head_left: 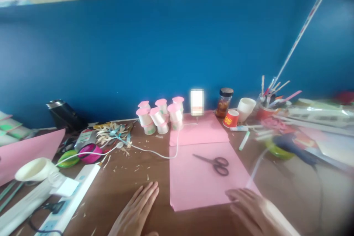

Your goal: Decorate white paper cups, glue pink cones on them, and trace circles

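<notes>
My left hand (136, 208) lies flat on the brown table, left of a pink paper sheet (190, 188), its fingers stretched out and holding nothing. At the sheet's lower right corner is my right hand (249, 208), slightly blurred, with fingers extended and nothing visible in them. It overlaps the paper's edge; whether it presses on it I cannot tell. Black-handled scissors (218, 165) rest on the pink sheet between and beyond both hands, blades pointing left. Another pink sheet (199, 134) lies further back.
Stacked paper cups (149, 118) with pink tops stand at the back, near a jar (224, 102), a red cup (231, 118) and a white cup (245, 108). Power strips (74, 195) lie left. A white cable (157, 153) crosses the table. A blurred glue gun (295, 147) lies right.
</notes>
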Demonstrator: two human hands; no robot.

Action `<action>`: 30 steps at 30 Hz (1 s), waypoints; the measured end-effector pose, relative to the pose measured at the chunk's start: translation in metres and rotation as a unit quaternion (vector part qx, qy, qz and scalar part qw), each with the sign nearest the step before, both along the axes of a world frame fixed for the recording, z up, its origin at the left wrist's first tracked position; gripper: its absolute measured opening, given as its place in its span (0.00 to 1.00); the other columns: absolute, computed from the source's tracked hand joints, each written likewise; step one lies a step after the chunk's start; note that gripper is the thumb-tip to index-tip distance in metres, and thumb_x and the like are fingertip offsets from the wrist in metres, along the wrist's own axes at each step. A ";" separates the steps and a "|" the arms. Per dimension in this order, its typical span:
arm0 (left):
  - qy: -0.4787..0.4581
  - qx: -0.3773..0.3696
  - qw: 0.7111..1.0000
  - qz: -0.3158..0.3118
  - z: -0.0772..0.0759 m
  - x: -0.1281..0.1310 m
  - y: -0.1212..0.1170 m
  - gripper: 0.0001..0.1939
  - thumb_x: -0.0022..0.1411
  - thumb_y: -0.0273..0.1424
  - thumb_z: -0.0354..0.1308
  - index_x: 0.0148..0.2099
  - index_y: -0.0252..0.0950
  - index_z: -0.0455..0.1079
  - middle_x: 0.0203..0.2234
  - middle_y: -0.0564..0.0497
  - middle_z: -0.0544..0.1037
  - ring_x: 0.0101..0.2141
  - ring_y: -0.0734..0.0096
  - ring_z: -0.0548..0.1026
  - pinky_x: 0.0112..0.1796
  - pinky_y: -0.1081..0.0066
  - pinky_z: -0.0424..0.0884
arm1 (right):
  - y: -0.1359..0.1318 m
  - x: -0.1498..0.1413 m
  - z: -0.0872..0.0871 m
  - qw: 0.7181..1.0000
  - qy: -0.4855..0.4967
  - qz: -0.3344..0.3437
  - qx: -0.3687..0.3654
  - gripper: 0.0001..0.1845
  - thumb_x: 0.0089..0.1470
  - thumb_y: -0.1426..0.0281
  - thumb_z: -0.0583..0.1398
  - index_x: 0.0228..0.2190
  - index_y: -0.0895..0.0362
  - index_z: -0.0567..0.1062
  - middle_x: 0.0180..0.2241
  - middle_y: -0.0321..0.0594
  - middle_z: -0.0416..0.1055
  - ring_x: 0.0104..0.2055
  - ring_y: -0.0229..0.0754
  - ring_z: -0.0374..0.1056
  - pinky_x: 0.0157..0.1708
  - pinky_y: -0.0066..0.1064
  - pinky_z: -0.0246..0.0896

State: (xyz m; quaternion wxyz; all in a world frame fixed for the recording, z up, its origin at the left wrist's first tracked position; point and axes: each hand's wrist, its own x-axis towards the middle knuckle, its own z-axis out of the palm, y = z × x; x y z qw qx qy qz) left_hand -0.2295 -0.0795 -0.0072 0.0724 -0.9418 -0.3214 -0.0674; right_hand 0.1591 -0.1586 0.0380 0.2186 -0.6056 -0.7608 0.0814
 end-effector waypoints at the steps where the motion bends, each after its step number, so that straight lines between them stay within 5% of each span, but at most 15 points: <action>1: -0.006 0.002 1.000 -0.002 0.000 0.000 0.000 0.46 0.60 0.51 0.50 0.70 0.32 0.37 0.64 0.43 0.57 0.62 0.56 0.59 0.59 0.62 0.58 | 0.014 0.001 0.002 1.000 -0.017 -0.014 0.021 0.15 0.58 0.66 0.52 0.43 0.46 0.74 0.39 0.39 0.78 0.40 0.45 0.75 0.35 0.31 0.72; 9: -0.022 0.015 1.000 0.007 0.000 0.001 0.002 0.48 0.57 0.56 0.50 0.69 0.33 0.40 0.63 0.45 0.60 0.60 0.59 0.63 0.58 0.65 0.59 | 0.079 0.015 -0.026 0.995 -0.090 -0.034 -0.004 0.14 0.57 0.73 0.53 0.40 0.51 0.75 0.45 0.42 0.75 0.41 0.45 0.73 0.37 0.34 0.71; 15: -0.020 -0.027 0.998 0.062 0.005 0.008 -0.005 0.46 0.58 0.59 0.42 0.70 0.39 0.40 0.62 0.47 0.61 0.60 0.59 0.63 0.61 0.65 0.55 | 0.081 0.015 -0.048 0.997 -0.067 -0.021 0.013 0.11 0.56 0.74 0.55 0.38 0.50 0.75 0.49 0.40 0.73 0.44 0.45 0.72 0.38 0.33 0.72; 30: -0.018 -0.057 0.994 0.093 0.004 0.015 -0.011 0.38 0.64 0.54 0.35 0.69 0.40 0.42 0.63 0.47 0.60 0.63 0.62 0.57 0.62 0.61 0.51 | 0.074 0.022 -0.050 1.000 -0.006 0.006 0.005 0.12 0.54 0.78 0.56 0.36 0.51 0.74 0.45 0.41 0.73 0.43 0.48 0.71 0.39 0.36 0.73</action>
